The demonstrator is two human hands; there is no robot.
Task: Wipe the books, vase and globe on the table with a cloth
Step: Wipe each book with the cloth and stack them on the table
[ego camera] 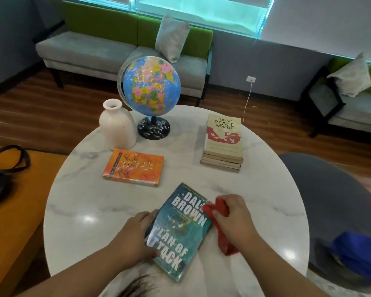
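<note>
A teal paperback (180, 230) lies near the front of the round white marble table (266, 189). My left hand (135, 236) grips its left edge. My right hand (234, 219) holds a red cloth (221, 230) bunched at the book's right edge, touching the cover. An orange book (134, 167) lies flat in the middle left. A stack of several books (222, 142) with a cream cover on top sits at the right. At the back left a white vase (117, 125) stands beside a blue globe (151, 85) on a dark base.
A grey chair (330, 200) with a blue item (360, 254) on it is at the right. An orange seat (13, 221) with a black bag (0, 174) is at the left. Green-backed sofas with cushions line the far wall.
</note>
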